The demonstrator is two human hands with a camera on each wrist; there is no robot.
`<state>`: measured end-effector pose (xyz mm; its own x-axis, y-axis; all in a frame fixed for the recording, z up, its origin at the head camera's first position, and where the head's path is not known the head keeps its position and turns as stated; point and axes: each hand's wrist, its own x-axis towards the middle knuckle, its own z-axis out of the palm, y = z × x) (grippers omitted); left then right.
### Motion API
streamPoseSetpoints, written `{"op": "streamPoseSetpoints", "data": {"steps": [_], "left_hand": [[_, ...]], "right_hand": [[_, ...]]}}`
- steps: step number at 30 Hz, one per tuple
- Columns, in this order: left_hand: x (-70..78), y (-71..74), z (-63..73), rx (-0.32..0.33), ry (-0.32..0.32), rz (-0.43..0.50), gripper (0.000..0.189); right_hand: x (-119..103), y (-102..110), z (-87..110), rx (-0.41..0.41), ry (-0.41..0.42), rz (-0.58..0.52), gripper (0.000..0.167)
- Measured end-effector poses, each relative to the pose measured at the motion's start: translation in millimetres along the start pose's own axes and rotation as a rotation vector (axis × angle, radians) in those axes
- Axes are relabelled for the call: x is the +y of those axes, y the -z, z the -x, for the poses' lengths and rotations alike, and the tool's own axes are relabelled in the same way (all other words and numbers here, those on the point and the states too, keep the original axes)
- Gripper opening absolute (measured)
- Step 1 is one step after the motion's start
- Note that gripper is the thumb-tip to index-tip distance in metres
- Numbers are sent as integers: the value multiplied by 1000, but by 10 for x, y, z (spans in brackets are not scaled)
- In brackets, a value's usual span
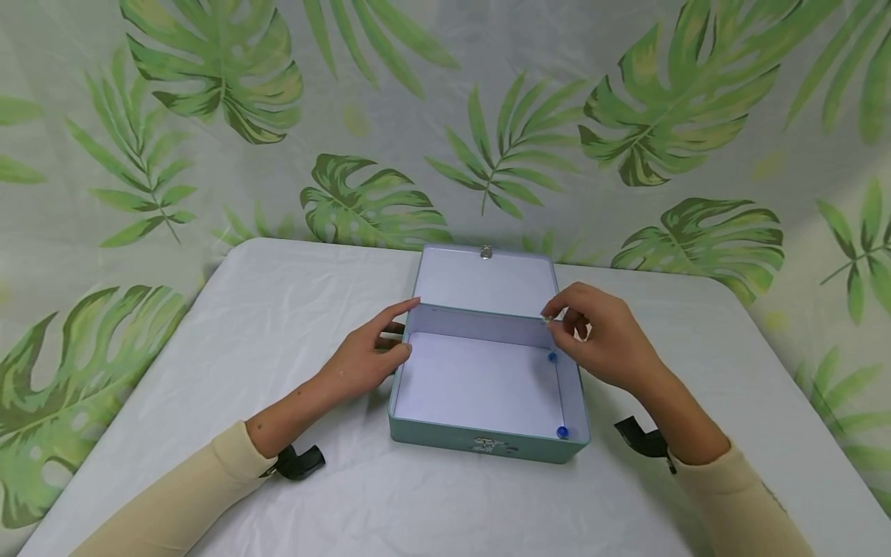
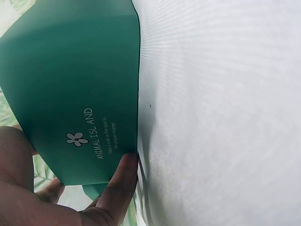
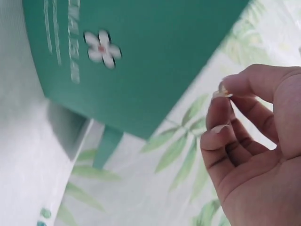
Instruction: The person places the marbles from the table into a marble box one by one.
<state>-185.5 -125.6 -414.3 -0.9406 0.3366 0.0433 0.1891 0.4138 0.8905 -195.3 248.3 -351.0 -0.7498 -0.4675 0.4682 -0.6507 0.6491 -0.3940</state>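
A green tin box (image 1: 480, 452) with a white inside stands on the table, its lid (image 1: 487, 280) lying back. My left hand (image 1: 358, 360) rests against the box's left side, index fingertip at the rear corner and thumb tip at the rim. In the left wrist view, one straight finger (image 2: 120, 176) touches the printed outer wall. My right hand (image 1: 605, 333) pinches a small pale thing (image 3: 222, 92) between thumb and fingertip, above the box's rear right corner. Its kind cannot be made out. Two small round blue things (image 1: 562, 432) lie inside along the right wall.
A white cloth (image 1: 278, 333) covers the table. A leaf-print curtain (image 1: 390, 116) hangs behind it. Metal clasp parts (image 1: 486, 444) sit on the box's front and on the lid's far edge (image 1: 486, 252). Black mounts (image 1: 299, 463) are at both wrists.
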Motion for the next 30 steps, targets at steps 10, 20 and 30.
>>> {"op": "streamPoseSetpoints", "data": {"steps": [10,20,30], "left_hand": [[-8,-1,-6,2,-5,-3,67],[-6,7,3,-2,2,0,68],[-8,-1,-3,0,-1,-8,68]], "right_hand": [[-123,-234,-15,-44,61,-50,29],[-63,-260,-22,-24,64,-27,28],[309,-38,-12,90,-16,37,20]]}}
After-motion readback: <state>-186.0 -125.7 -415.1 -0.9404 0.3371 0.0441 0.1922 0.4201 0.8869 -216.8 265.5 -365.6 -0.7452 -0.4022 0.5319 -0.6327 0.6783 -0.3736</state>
